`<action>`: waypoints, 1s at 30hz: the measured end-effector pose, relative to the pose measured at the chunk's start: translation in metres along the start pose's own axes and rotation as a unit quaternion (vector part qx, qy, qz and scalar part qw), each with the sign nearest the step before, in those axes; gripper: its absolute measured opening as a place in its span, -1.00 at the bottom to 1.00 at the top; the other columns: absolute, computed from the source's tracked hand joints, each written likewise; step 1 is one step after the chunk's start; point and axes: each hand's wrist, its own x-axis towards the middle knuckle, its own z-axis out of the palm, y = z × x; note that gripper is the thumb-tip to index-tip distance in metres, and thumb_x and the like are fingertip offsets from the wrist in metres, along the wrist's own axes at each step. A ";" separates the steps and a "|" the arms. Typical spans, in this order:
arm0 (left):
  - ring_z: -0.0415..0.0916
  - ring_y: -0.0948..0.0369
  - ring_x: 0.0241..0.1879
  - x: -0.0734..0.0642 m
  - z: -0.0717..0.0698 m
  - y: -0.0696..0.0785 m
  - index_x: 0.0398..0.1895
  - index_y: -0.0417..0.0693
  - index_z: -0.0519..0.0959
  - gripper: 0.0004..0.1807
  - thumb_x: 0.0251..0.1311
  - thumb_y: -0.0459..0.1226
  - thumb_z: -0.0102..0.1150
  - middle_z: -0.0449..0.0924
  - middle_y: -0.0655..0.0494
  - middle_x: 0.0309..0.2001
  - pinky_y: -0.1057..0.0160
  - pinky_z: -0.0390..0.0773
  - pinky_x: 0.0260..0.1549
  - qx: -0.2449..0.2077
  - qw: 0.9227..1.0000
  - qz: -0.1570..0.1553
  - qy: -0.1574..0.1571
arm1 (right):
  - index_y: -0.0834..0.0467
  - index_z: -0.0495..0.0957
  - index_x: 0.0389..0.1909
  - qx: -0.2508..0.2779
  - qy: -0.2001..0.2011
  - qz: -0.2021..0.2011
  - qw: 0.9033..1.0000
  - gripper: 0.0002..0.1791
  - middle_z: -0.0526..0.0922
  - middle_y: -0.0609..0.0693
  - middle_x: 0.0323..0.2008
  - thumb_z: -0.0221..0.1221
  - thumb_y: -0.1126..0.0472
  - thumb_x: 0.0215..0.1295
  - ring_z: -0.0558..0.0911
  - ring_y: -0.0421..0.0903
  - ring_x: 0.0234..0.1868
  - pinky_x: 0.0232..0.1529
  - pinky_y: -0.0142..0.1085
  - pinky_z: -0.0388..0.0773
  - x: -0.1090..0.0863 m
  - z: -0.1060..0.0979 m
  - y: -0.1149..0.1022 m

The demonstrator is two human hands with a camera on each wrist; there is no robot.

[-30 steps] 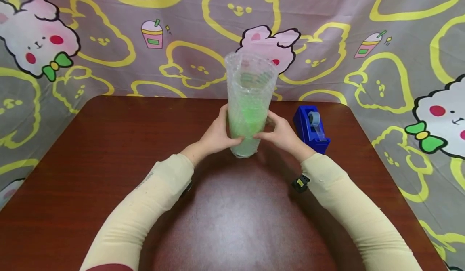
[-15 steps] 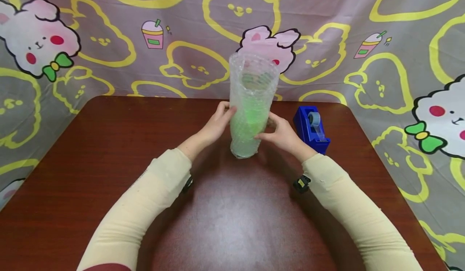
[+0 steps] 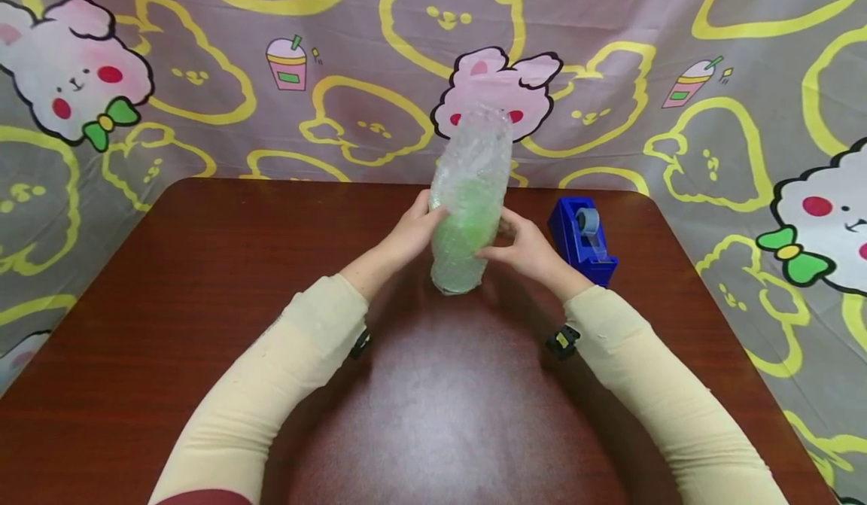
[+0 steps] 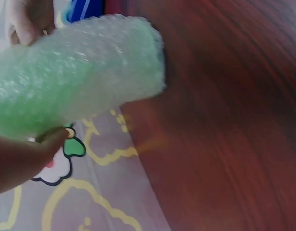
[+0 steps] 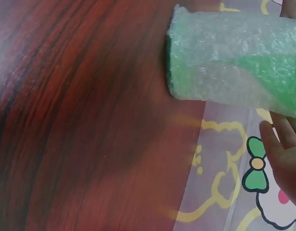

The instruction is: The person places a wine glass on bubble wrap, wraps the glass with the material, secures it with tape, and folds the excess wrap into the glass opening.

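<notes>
A tall cylinder of clear bubble wrap (image 3: 467, 241) stands upright on the brown table, with something green showing through its lower half. In the head view its upper end is pressed narrow and flat, tapering up to the right. My left hand (image 3: 409, 232) holds it at mid-height on the left, thumb in front and fingers behind. On the other side my right hand (image 3: 524, 247) holds it a little lower, thumb along the front. Both wrist views show the rounded bottom end of the bubble wrap (image 4: 104, 62) close to the table; the kind of green thing inside is hidden.
A blue tape dispenser (image 3: 582, 241) with a roll of clear tape stands just right of my right hand. Behind the table (image 3: 203, 279) hangs a cartoon-print cloth (image 3: 379, 53), which also covers both sides.
My left hand has slid up the wrap, its thumb rising from low on the front. The wrap's round open top has been pressed narrow. My right hand stays nearly still.
</notes>
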 end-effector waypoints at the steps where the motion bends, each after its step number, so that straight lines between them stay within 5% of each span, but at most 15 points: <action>1: 0.30 0.06 0.19 0.000 0.001 0.002 0.24 -0.16 0.18 -0.53 0.30 -0.19 -0.16 0.35 -0.11 0.19 0.07 0.31 0.21 -0.003 1.000 -0.002 0.005 | 0.08 0.24 0.33 0.011 -0.008 0.003 1.000 -0.22 0.50 0.15 0.16 0.35 0.23 0.07 0.46 0.06 0.19 0.17 -0.02 0.41 0.000 -0.001 0.000; 4: 0.31 0.05 0.15 -0.001 0.004 0.008 0.23 -0.24 0.17 -0.51 0.27 -0.22 -0.14 0.34 -0.16 0.17 0.09 0.31 0.21 -0.014 1.000 -0.008 0.019 | 0.11 0.14 0.40 0.089 -0.040 0.013 0.995 -0.28 0.39 0.13 0.26 0.18 0.27 0.22 0.40 -0.01 0.24 0.25 -0.01 0.32 -0.002 -0.006 0.000; 6: 0.31 0.05 0.12 -0.002 0.006 0.010 0.21 -0.26 0.18 -0.51 0.25 -0.23 -0.14 0.35 -0.17 0.15 0.09 0.32 0.19 -0.017 0.999 -0.015 0.028 | 0.19 0.10 0.40 0.164 -0.071 0.016 0.984 -0.39 0.44 0.00 0.22 -0.03 0.24 0.35 0.43 -0.12 0.20 0.27 -0.07 0.28 -0.001 -0.009 0.000; 10: 0.32 0.06 0.08 -0.004 0.007 0.013 0.19 -0.24 0.18 -0.54 0.27 -0.21 -0.15 0.36 -0.16 0.13 0.07 0.34 0.15 -0.014 0.999 -0.032 0.034 | 0.24 -0.05 0.43 0.261 -0.112 0.041 0.958 -0.26 0.30 0.09 0.33 -0.29 -0.17 0.44 0.32 0.00 0.31 0.36 -0.02 0.13 0.003 -0.015 -0.006; 14: 0.33 0.05 0.10 -0.004 0.007 0.014 0.20 -0.22 0.16 -0.53 0.29 -0.20 -0.16 0.35 -0.15 0.15 0.06 0.35 0.15 -0.012 0.999 -0.039 0.033 | 0.13 -0.01 0.43 0.251 -0.095 0.084 0.960 -0.17 0.15 0.26 0.39 -0.30 -0.36 0.35 0.34 0.08 0.28 0.31 -0.04 0.22 0.006 -0.015 -0.020; 20: 0.33 0.05 0.09 -0.003 0.007 0.015 0.19 -0.23 0.18 -0.54 0.28 -0.20 -0.16 0.36 -0.16 0.14 0.07 0.36 0.15 -0.004 0.998 -0.037 0.042 | 0.17 0.25 0.24 0.227 -0.053 0.133 0.963 -0.53 0.53 -0.03 -0.01 -0.20 0.01 0.44 0.59 -0.28 -0.15 -0.07 -0.33 0.51 0.011 -0.015 -0.033; 30: 0.32 0.04 0.12 -0.004 0.010 0.013 0.20 -0.20 0.16 -0.56 0.31 -0.19 -0.20 0.36 -0.17 0.14 0.06 0.34 0.17 -0.002 0.999 -0.041 0.034 | 0.29 0.25 0.19 0.097 0.016 0.182 0.978 -0.55 0.42 0.15 0.04 -0.14 0.23 0.32 0.55 -0.03 -0.14 -0.05 -0.07 0.59 0.019 -0.009 -0.053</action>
